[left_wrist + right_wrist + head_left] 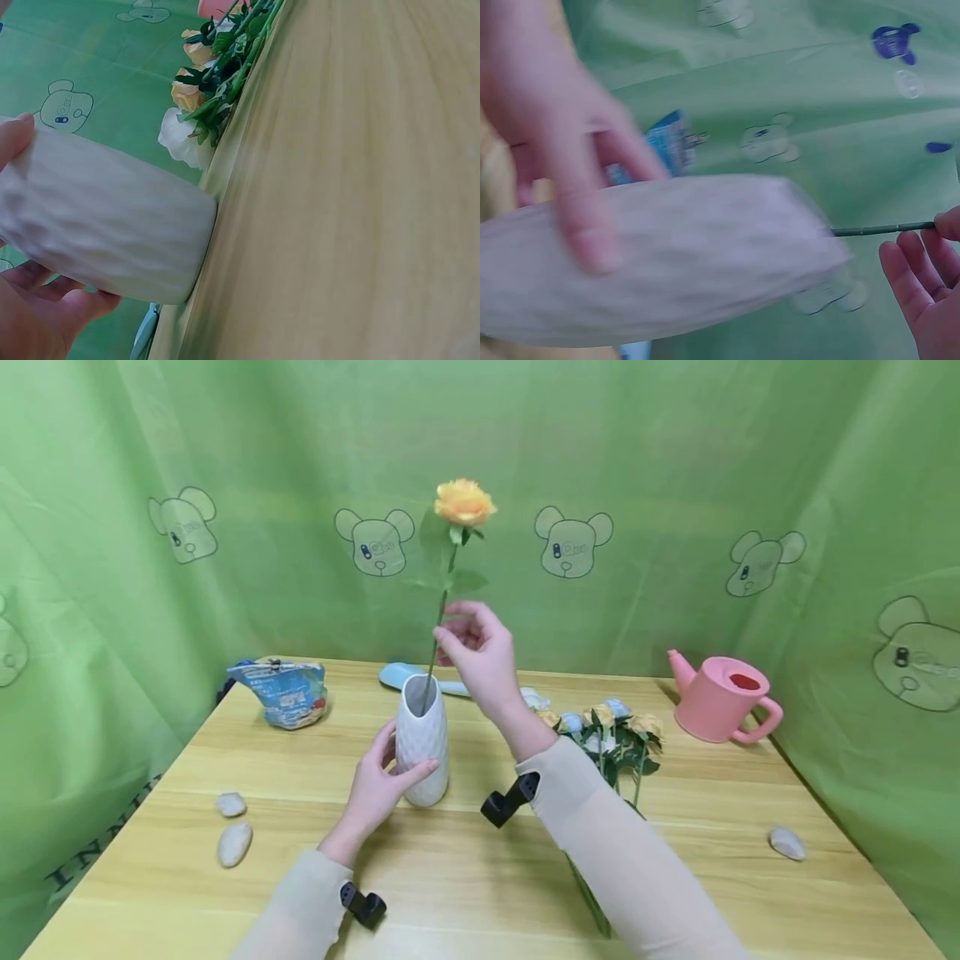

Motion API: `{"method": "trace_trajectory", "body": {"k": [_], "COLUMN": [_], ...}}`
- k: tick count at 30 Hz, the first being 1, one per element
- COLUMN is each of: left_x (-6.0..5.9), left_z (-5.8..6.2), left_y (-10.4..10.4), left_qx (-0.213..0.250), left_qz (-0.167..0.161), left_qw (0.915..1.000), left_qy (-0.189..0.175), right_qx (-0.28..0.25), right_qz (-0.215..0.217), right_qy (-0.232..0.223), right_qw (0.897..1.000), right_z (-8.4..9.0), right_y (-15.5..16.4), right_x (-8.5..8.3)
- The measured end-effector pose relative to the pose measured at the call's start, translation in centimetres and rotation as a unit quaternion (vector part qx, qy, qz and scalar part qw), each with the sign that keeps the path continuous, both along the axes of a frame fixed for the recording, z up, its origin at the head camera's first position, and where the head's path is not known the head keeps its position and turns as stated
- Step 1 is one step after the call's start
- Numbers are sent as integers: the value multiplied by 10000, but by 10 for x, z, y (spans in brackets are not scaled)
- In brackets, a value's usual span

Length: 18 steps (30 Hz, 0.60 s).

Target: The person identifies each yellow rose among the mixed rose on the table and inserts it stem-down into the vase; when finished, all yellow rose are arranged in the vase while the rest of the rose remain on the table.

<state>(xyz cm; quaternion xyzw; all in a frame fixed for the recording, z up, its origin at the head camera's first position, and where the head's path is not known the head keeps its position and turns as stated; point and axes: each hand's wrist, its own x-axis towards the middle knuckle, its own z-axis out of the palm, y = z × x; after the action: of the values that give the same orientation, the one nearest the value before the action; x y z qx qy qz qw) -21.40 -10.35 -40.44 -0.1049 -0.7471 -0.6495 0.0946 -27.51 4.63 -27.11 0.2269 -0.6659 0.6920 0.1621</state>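
A white textured vase [422, 739] stands upright on the wooden table [480, 877]. My left hand [378, 785] grips its lower body with thumb and fingers curled round it; the vase [97, 221] and my left hand's fingers [45, 311] fill the left wrist view. An orange rose [464, 502] on a long green stem [438, 627] stands with its lower end inside the vase mouth. My right hand [476, 647] pinches the stem above the vase. The right wrist view shows the stem [885, 229] entering the vase [667, 255] and my right hand's fingers [922, 277].
A bunch of yellow and white artificial flowers [611, 735] lies right of the vase. A pink watering can [720, 697] stands at the back right. A blue-and-white bag [285, 692] sits back left. Pebbles [234, 843] lie at left, another pebble [787, 843] at right.
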Motion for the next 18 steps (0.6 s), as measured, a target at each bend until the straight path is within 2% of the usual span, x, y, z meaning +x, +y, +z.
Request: {"method": "trace_trajectory", "body": {"k": [3,7,14,18], "left_x": [0,0,0,1], "left_z": [0,1,1,1], "left_y": [0,0,0,0], "left_qx": [-40,-84,-117,-116], "left_qz": [33,38,64,63], "left_qw": [10000,10000,9999,9999], "left_qy": [1,14,-21,-79], "right_qx": [270,675,963,1028], "right_qz": [-46,-236,-307,-184], "right_qy": [-133,-18,-50,-300], "right_qw": [9995,9974,9949,9941], "right_z": [-19,-36,-49,-59], "right_y": [-2,-1,0,10], "right_x": [-3,-3,1,2]}}
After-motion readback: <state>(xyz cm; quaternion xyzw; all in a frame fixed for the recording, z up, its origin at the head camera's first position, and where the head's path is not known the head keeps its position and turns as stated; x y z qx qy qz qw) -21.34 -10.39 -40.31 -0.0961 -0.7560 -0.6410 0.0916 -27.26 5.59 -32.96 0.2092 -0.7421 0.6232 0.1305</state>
